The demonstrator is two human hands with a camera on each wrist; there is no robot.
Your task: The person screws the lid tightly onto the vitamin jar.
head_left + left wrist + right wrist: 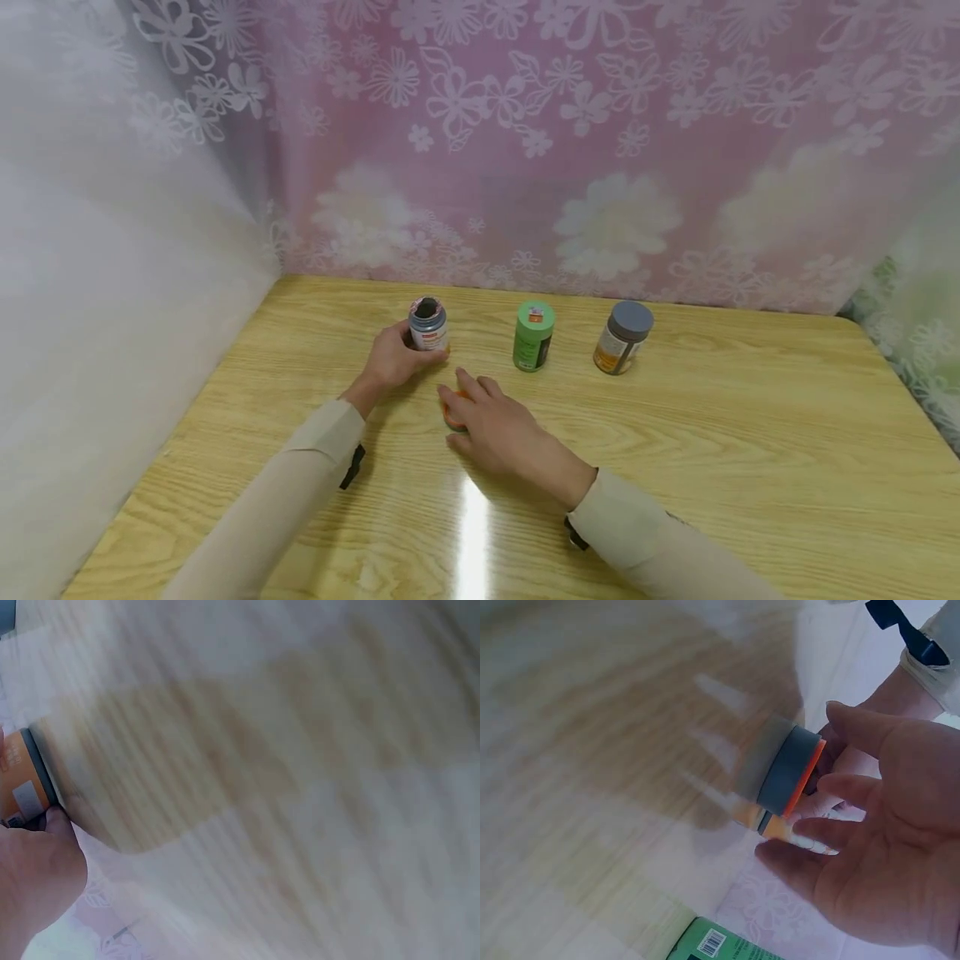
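Observation:
My left hand (393, 358) grips an uncapped jar (431, 337) with a white and orange label, standing upright on the table with its dark mouth showing. In the left wrist view the jar's orange label (19, 776) and dark base edge show beside the thumb. A grey screw lid (789, 771) with an orange inner side lies on the table, inner side up. Over it is my right hand (498, 427), fingers spread and slightly bent, thumb on the near side. The right wrist view shows the fingertips close about the lid, not closed round it.
A green jar (533, 337) with a green lid stands right of the uncapped jar. Farther right is a jar with a grey lid (632, 318). The wood-grain table (750, 433) ends at a pink floral curtain (487, 167) behind, with pale cloth on the left.

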